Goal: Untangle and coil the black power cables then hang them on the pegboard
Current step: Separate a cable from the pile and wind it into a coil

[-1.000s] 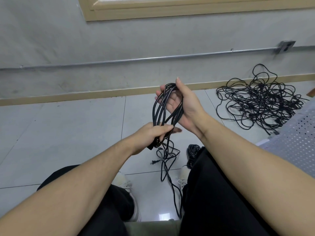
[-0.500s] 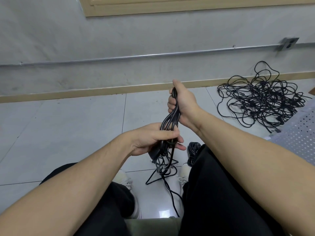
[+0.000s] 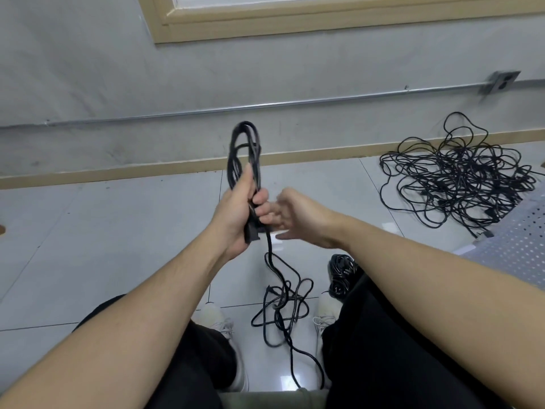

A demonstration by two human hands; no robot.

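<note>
My left hand (image 3: 236, 214) grips a bundle of black cable loops (image 3: 244, 149) and holds it upright in front of me, with a plug body under the palm. The loose tail of this cable (image 3: 280, 302) hangs from that hand and lies in a small tangle on the floor between my feet. Just right of the bundle is my right hand (image 3: 300, 216), blurred, with relaxed fingers beside the left hand's fingers and nothing held in it. A large heap of tangled black cables (image 3: 454, 178) lies on the floor at the right, near the wall.
A grey perforated pegboard (image 3: 519, 246) lies at the right edge, next to the heap. A small coiled black cable (image 3: 342, 270) sits by my right shoe. The wall carries a metal conduit (image 3: 265, 106) with a socket box (image 3: 501, 82). My legs fill the bottom.
My right hand has let go of the top of the loops and dropped beside the left. My left hand has turned the bundle upright and raised it.
</note>
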